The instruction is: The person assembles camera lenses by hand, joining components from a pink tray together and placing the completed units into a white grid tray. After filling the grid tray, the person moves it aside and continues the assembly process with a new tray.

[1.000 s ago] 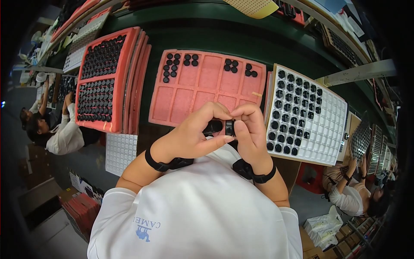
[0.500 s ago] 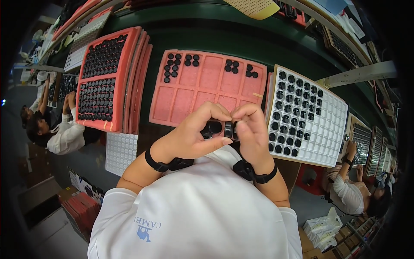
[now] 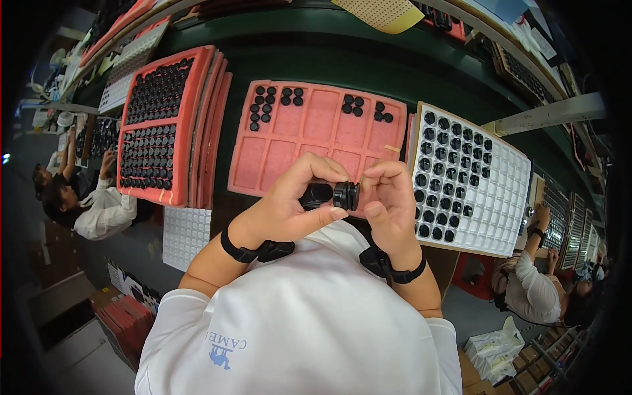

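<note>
My left hand is closed round a short black cylindrical part with a ridged rim, its thumb below and fingers above. A dark rounded piece shows in the palm beside it; whether the two are joined I cannot tell. At the part's right end, my right hand has its thumb and curved fingers apart, close to the rim, with nothing visible between them. Both hands are over the near edge of a pink compartment tray, where several round black pieces lie in the far compartments.
To the right lies a white grid tray partly filled with black pieces. A pink tray full of black pieces tops a stack at left. Co-workers sit at left and right. A metal bar crosses the far right.
My right fingers have parted from their pinch on the black part and moved slightly right. The part in my left hand now shows more fully.
</note>
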Tool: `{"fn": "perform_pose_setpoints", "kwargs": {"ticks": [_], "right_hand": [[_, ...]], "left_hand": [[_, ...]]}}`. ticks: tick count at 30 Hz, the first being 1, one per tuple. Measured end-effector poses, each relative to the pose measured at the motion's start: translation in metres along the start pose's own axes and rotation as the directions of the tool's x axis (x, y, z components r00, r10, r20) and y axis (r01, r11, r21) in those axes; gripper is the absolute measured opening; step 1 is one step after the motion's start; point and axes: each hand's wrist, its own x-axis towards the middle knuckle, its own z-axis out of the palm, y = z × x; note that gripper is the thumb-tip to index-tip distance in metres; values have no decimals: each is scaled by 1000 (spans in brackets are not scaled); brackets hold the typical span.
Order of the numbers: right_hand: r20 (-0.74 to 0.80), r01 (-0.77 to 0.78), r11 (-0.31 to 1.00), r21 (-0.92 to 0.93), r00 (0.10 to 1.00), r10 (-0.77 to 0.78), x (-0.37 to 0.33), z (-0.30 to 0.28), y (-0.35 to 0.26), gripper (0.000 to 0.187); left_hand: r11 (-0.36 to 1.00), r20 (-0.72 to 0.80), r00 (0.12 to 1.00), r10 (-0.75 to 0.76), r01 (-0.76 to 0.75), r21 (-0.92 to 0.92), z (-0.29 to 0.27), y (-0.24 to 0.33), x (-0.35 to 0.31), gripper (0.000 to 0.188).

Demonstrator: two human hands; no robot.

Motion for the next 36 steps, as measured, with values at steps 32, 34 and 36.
{"fn": "perform_pose_setpoints", "kwargs": {"ticks": [32, 34, 36], "right_hand": [[-624, -590, 233, -773, 773, -116, -113, -265, 7, 19], [-647, -618, 204, -759, 752, -125, -108, -296, 3, 20], [-660, -664, -24, -747, 745, -98, -101, -324, 4, 21]], "left_hand": [[926, -40, 926, -376, 374, -48, -26, -51, 24, 29], [927, -34, 927, -373, 372, -38, -25, -50, 24, 29], [928, -40, 927, -372, 372, -29, -24, -49, 22, 29]]}}
